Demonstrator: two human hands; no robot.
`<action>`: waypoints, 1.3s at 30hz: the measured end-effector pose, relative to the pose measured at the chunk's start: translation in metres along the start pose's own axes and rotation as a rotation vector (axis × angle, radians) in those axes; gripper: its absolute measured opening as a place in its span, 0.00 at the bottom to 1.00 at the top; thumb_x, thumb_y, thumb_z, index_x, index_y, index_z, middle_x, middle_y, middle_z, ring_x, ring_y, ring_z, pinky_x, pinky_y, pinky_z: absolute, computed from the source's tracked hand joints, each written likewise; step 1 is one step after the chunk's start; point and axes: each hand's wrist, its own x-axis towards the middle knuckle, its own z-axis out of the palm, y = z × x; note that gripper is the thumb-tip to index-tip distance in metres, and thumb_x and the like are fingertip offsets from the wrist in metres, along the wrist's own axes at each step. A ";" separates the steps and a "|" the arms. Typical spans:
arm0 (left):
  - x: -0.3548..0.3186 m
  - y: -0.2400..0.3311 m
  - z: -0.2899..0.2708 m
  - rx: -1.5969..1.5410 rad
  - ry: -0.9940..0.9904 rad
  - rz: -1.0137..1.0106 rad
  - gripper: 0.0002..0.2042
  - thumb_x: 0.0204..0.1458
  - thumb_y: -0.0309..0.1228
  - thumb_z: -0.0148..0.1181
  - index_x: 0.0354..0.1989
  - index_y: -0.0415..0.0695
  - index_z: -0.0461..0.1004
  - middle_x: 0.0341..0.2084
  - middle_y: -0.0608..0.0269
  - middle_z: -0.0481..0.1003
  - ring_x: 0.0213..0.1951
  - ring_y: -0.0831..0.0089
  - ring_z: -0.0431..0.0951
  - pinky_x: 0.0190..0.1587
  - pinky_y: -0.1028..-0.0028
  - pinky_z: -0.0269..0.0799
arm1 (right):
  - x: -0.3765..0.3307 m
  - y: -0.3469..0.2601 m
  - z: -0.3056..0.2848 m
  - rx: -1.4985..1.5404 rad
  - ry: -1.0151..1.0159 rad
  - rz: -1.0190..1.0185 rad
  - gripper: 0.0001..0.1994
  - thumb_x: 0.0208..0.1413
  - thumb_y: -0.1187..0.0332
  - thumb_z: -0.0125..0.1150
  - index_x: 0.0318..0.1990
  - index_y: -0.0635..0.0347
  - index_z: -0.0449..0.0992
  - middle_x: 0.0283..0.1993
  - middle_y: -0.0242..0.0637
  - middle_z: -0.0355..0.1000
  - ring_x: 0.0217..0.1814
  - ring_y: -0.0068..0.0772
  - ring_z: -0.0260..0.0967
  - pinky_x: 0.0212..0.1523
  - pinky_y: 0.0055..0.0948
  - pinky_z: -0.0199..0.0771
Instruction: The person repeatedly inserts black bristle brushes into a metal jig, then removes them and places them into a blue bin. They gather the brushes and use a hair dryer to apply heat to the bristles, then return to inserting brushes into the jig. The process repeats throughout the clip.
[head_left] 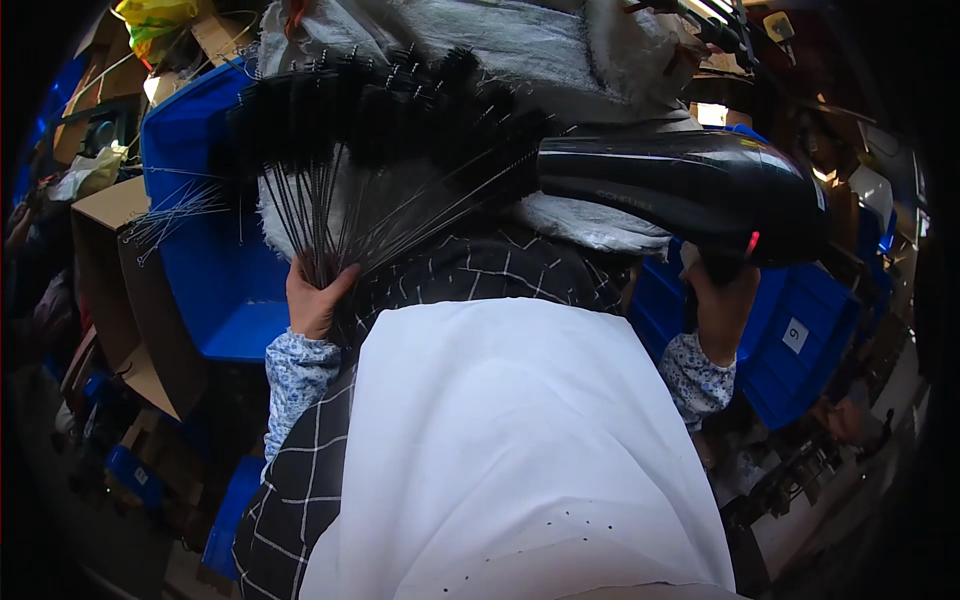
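My left hand [312,298] grips the lower ends of a fanned bunch of thin wire brushes with black bristle heads [380,130], held upright at chest height. My right hand [722,305] holds the handle of a black hair dryer [690,185] that lies level, its nozzle pointing left at the bristle heads. The nozzle end almost touches the rightmost brushes. A white cloth [510,440] and a black checked garment [480,270] cover my front and hide everything below the hands.
A large blue plastic bin [215,270] stands to the left, with loose wire brushes [175,215] over its edge and an open cardboard box [120,290] beside it. Another blue crate [800,350] sits at the right. White woven sacks [520,50] pile up behind.
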 end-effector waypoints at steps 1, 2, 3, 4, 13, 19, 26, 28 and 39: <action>0.000 -0.010 -0.006 0.041 0.028 -0.029 0.21 0.33 0.21 0.64 0.38 0.37 0.63 0.32 0.61 0.70 0.33 0.75 0.71 0.36 0.78 0.67 | 0.000 0.000 0.002 -0.025 0.048 -0.014 0.10 0.37 0.76 0.60 0.29 0.68 0.68 0.21 0.35 0.68 0.20 0.23 0.64 0.24 0.21 0.64; -0.001 -0.012 -0.007 -0.014 0.042 0.010 0.20 0.33 0.21 0.64 0.38 0.38 0.63 0.31 0.61 0.70 0.32 0.75 0.71 0.36 0.78 0.67 | 0.000 -0.005 0.006 -0.048 0.098 -0.029 0.09 0.37 0.76 0.60 0.28 0.68 0.68 0.22 0.35 0.68 0.20 0.22 0.64 0.23 0.20 0.64; -0.002 -0.014 -0.007 -0.069 0.056 0.049 0.20 0.34 0.20 0.63 0.37 0.38 0.63 0.31 0.61 0.70 0.32 0.76 0.71 0.35 0.79 0.67 | 0.001 -0.008 0.008 -0.072 0.146 -0.045 0.09 0.37 0.76 0.60 0.28 0.68 0.68 0.22 0.35 0.68 0.19 0.22 0.64 0.23 0.20 0.64; -0.003 -0.014 -0.007 -0.125 0.071 0.087 0.20 0.34 0.19 0.63 0.37 0.39 0.63 0.31 0.62 0.70 0.32 0.76 0.71 0.35 0.79 0.67 | 0.000 -0.008 0.005 -0.023 0.094 0.027 0.09 0.36 0.76 0.60 0.28 0.68 0.68 0.22 0.36 0.69 0.22 0.24 0.65 0.25 0.21 0.64; -0.004 -0.013 -0.014 -0.071 0.115 0.076 0.18 0.35 0.23 0.63 0.35 0.41 0.63 0.27 0.67 0.67 0.29 0.79 0.68 0.33 0.79 0.64 | 0.012 -0.020 0.017 0.152 0.092 0.052 0.09 0.34 0.77 0.58 0.28 0.68 0.69 0.23 0.37 0.69 0.25 0.25 0.67 0.27 0.22 0.65; 0.003 -0.017 -0.017 -0.168 0.091 0.038 0.15 0.37 0.26 0.62 0.33 0.41 0.65 0.26 0.67 0.67 0.29 0.79 0.67 0.33 0.79 0.62 | 0.022 -0.032 0.039 0.222 0.022 0.016 0.10 0.34 0.76 0.60 0.29 0.66 0.68 0.25 0.37 0.69 0.25 0.25 0.67 0.26 0.22 0.66; 0.002 -0.019 -0.015 -0.187 0.115 0.112 0.10 0.46 0.29 0.55 0.35 0.39 0.65 0.27 0.66 0.69 0.29 0.78 0.68 0.33 0.80 0.63 | 0.037 -0.056 0.066 -0.045 0.091 -0.235 0.13 0.31 0.77 0.60 0.31 0.63 0.68 0.23 0.39 0.70 0.24 0.26 0.69 0.27 0.23 0.67; -0.001 -0.012 -0.011 -0.220 0.110 0.112 0.10 0.48 0.30 0.53 0.36 0.39 0.65 0.28 0.65 0.70 0.30 0.77 0.69 0.33 0.79 0.63 | 0.038 -0.048 0.063 0.057 -0.020 -0.229 0.14 0.32 0.77 0.59 0.33 0.63 0.68 0.23 0.40 0.70 0.24 0.29 0.69 0.26 0.23 0.67; -0.009 -0.016 -0.013 -0.286 0.045 0.071 0.12 0.46 0.24 0.53 0.40 0.39 0.64 0.34 0.60 0.70 0.36 0.76 0.69 0.42 0.78 0.63 | 0.034 -0.047 0.047 -0.074 -0.028 -0.173 0.12 0.32 0.78 0.60 0.30 0.65 0.68 0.23 0.39 0.71 0.23 0.26 0.69 0.25 0.22 0.67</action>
